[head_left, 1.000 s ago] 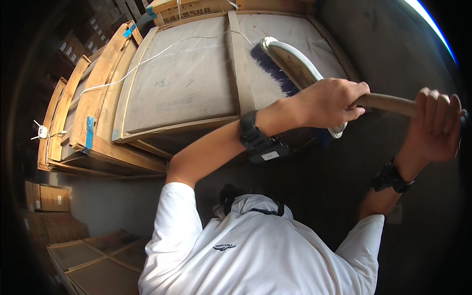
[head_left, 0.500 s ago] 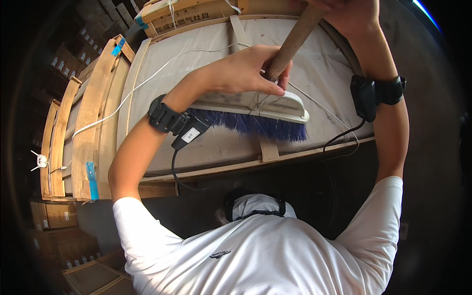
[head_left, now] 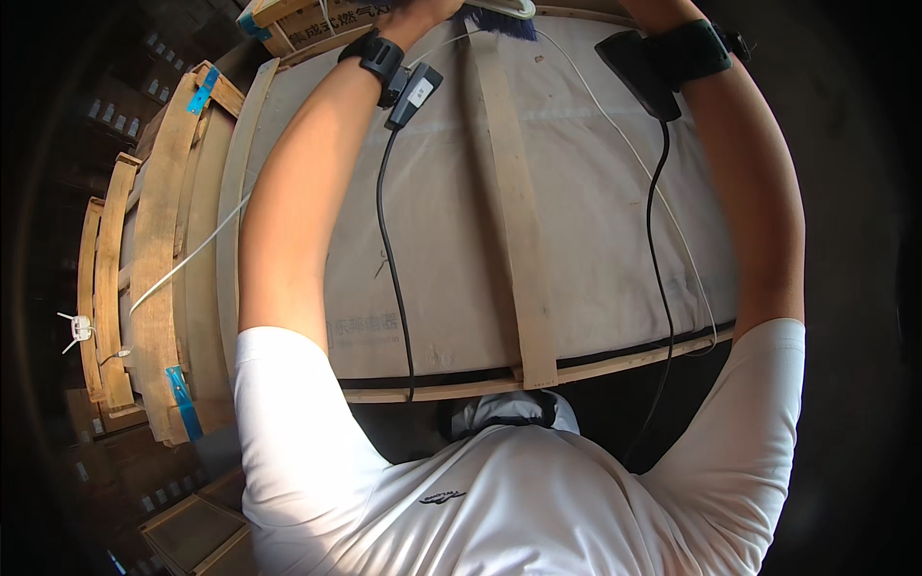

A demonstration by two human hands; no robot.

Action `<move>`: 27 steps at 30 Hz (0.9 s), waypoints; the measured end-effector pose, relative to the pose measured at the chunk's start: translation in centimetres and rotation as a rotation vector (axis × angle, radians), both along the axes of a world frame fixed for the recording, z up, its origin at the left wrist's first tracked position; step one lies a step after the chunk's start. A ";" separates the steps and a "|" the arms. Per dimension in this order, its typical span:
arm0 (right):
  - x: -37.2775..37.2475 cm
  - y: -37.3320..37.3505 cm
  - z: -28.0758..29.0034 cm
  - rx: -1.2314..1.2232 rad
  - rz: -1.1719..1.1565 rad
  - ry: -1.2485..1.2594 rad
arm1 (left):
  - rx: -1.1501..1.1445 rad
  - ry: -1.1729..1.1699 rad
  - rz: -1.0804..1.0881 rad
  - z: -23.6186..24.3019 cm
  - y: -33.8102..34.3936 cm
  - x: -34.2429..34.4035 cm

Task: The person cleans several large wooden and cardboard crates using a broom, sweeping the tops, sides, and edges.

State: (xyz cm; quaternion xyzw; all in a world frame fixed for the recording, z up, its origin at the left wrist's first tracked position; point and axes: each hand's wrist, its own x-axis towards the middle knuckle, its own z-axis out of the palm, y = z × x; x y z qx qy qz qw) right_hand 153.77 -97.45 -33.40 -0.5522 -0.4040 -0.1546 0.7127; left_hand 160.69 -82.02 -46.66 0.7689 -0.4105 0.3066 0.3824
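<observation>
The broom [head_left: 504, 27] is at the top edge, and only part of its white head and blue bristles shows. My left hand [head_left: 429, 10] is beside the head, with its fingers cut off by the frame; the broom has moved along with it, so it appears to be still held. My right forearm [head_left: 754, 173] reaches up to the top edge, where the hand itself is out of view. Beneath the arms lies a large crate covered with greyish sheeting [head_left: 432, 230], crossed by a wooden slat [head_left: 519, 221].
Wooden crate frames [head_left: 158, 211] with blue tape stand at the left, a small white device [head_left: 81, 328] beside them. A white cable [head_left: 615, 125] runs over the sheeting. Black cords [head_left: 386, 230] hang from both wrist bands. A lettered wooden crate [head_left: 317, 27] is at the far side.
Both arms have stretched farther away from me, taking the broom toward the far side. More of the sheeting and slat shows, and the broom handle has left the view.
</observation>
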 end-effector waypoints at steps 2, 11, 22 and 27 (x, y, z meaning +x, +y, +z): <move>0.8 -0.9 1.1 -0.026 -0.009 -0.027 | 0.021 -0.057 -0.005 1.8 -0.6 1.4; 3.7 0.5 -3.8 0.087 0.137 0.498 | 0.427 0.461 0.035 -3.0 4.3 -7.0; 1.1 2.4 -4.3 0.293 0.316 0.749 | 0.486 0.842 -0.191 2.2 7.7 -14.0; -4.6 -3.0 1.4 0.292 0.082 0.320 | 0.393 0.417 -0.107 5.6 3.1 -13.5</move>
